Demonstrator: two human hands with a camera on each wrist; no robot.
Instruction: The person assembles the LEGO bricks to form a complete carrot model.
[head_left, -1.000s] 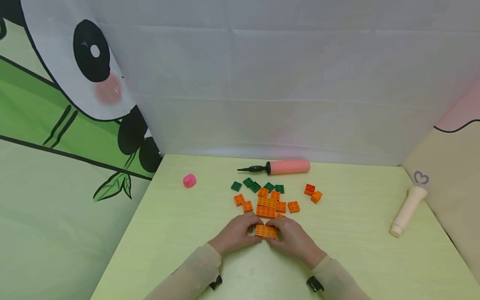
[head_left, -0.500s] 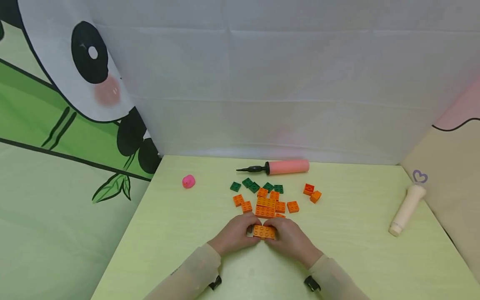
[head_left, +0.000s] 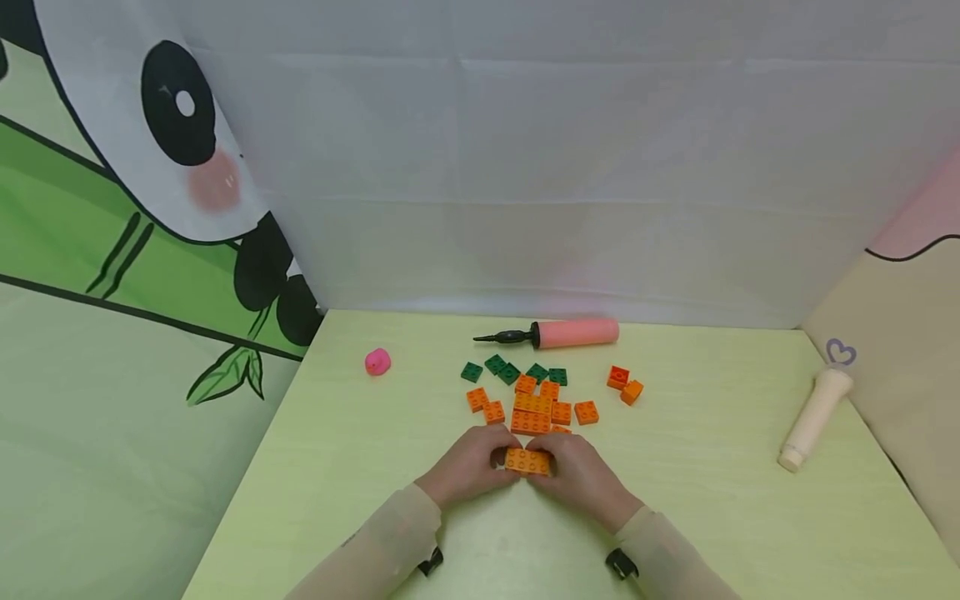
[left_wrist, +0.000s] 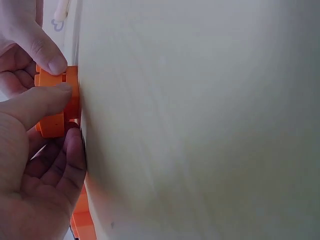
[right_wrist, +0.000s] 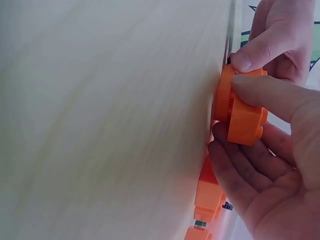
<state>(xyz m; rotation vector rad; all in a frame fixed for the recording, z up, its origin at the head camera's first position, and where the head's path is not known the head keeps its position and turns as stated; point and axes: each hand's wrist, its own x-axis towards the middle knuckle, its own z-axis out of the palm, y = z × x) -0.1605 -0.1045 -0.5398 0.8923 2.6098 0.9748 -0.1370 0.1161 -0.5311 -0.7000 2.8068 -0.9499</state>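
Note:
Both hands hold an orange block piece (head_left: pixel 527 461) near the middle of the table. The left hand (head_left: pixel 467 468) grips its left side and the right hand (head_left: pixel 583 479) its right side. In the left wrist view, orange blocks (left_wrist: pixel 52 126) stacked one against another lie between the thumbs and fingers, with a narrow gap partly visible. The right wrist view shows the upper block (right_wrist: pixel 244 122) set against a lower one (right_wrist: pixel 223 95), thumbs on the near side. Just beyond the hands stand joined orange blocks (head_left: pixel 531 422).
Loose orange blocks (head_left: pixel 587 412) and green blocks (head_left: pixel 557 377) lie beyond the hands, with a red block (head_left: pixel 618 377) to their right. Farther back are a pink pump (head_left: pixel 577 333) and a pink lump (head_left: pixel 378 362). A pale cylinder (head_left: pixel 814 422) lies at the right edge.
The held orange piece and both hands have shifted very slightly left in the head view. The grip looks the same, and the other blocks stay in place.

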